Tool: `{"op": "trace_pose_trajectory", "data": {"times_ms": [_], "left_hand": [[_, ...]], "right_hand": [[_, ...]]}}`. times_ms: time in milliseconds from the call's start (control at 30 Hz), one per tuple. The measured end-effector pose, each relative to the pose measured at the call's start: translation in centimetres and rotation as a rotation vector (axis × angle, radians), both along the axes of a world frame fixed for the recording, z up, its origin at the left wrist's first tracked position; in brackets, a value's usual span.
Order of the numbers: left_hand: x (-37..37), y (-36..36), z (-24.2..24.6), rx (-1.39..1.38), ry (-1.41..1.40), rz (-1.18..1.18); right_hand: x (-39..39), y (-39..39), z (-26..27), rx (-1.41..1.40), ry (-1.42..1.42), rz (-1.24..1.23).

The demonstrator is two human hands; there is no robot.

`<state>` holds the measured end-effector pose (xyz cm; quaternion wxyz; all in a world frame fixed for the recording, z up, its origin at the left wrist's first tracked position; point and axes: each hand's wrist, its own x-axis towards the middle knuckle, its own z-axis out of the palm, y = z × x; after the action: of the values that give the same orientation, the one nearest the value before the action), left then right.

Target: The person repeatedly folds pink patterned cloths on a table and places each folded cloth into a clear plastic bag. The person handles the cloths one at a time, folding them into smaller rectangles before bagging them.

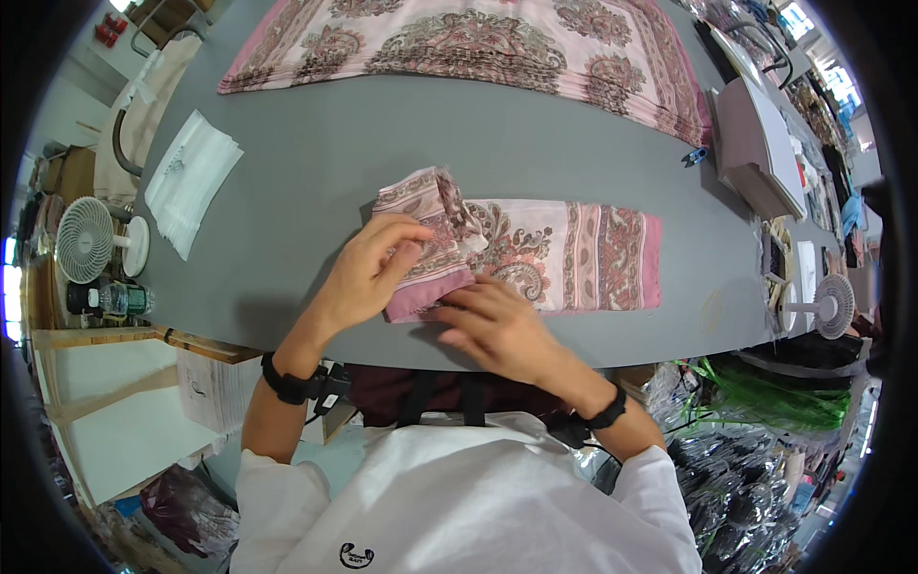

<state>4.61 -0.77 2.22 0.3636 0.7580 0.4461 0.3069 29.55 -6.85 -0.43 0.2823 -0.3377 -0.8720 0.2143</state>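
A pink and white paisley-patterned scarf [531, 251], folded into a long strip, lies crosswise on the grey table before me. Its left end is doubled over in a raised, creased fold. My left hand [376, 269] rests on this fold with thumb and fingers bent around its left side; whether cloth is pinched between them is unclear. My right hand [495, 323] touches the pink lower edge of the fold, its fingers spread and partly over the cloth. Further back, more cloth of the same pattern [466, 50] lies spread out with bunched folds along its near edge.
White plastic sleeves [193, 179] lie at the left, near a small white fan [86, 240] and a clear bottle [125, 298]. Blue thread snips [694, 157] and a large box [760, 151] are at the right. Another fan [832, 306] stands at the right edge.
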Motion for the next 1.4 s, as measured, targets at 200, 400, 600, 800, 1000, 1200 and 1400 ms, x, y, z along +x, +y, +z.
{"op": "trace_pose_trajectory", "data": {"times_ms": [200, 400, 600, 800, 1000, 1200, 1400], "left_hand": [[4.1, 1.6, -0.9, 0.144, 0.454, -0.038], [4.1, 3.2, -1.1, 0.234, 0.254, -0.237], [6.3, 1.1, -2.3, 0.215, 0.278, -0.133], [12.6, 0.7, -4.1, 0.471, 0.258, -0.071], [10.1, -0.6, -2.3, 0.323, 0.068, 0.127], [2.0, -2.5, -2.5, -0.243, -0.178, 0.431], [1.6, -2.5, -6.3, -0.165, -0.41, 0.514]], "right_hand": [[12.9, 0.3, -0.3, -0.02, 0.116, -0.81], [21.0, 0.6, -2.6, -0.002, -0.241, -1.137], [20.3, 0.8, -0.9, -0.433, 0.199, -1.006], [13.5, 1.0, 5.2, -0.36, 0.752, -0.641], [6.3, 2.7, 7.8, -0.63, 0.624, -0.364], [0.9, 3.7, 5.5, -0.7, 0.427, 0.112], [-1.8, 7.5, 2.3, -0.114, 0.107, 0.027]]}}
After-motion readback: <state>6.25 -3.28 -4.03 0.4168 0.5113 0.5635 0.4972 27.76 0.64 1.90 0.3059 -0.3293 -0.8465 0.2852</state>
